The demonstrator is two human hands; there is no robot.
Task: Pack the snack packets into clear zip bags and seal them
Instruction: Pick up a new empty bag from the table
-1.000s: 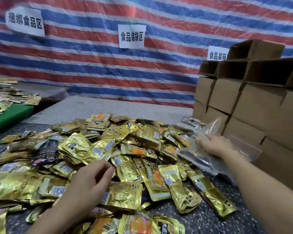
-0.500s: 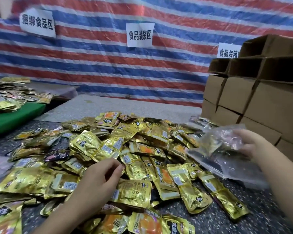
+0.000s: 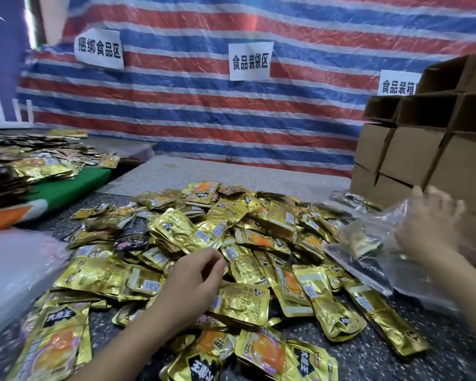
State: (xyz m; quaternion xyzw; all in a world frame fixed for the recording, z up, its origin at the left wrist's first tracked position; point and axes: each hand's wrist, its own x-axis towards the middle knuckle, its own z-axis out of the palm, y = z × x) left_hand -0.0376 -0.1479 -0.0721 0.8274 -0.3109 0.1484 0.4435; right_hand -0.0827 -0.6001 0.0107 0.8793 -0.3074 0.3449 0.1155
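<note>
Gold snack packets (image 3: 204,235) heaped across the speckled tabletop (image 3: 341,361), from the middle down to 6 o'clock. Left hand (image 3: 195,279) at 6 o'clock resting on the heap, fingers curled loosely, pinching seemingly nothing. Right hand (image 3: 429,229) at 3 o'clock gripping a clear zip bag (image 3: 368,235), lifted just above a stack of bags (image 3: 374,270), near cardboard boxes (image 3: 412,152).

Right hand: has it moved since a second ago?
Yes. The right hand has risen from the packet pile toward the stacked cardboard boxes, lifting a clear zip bag with it.
</note>
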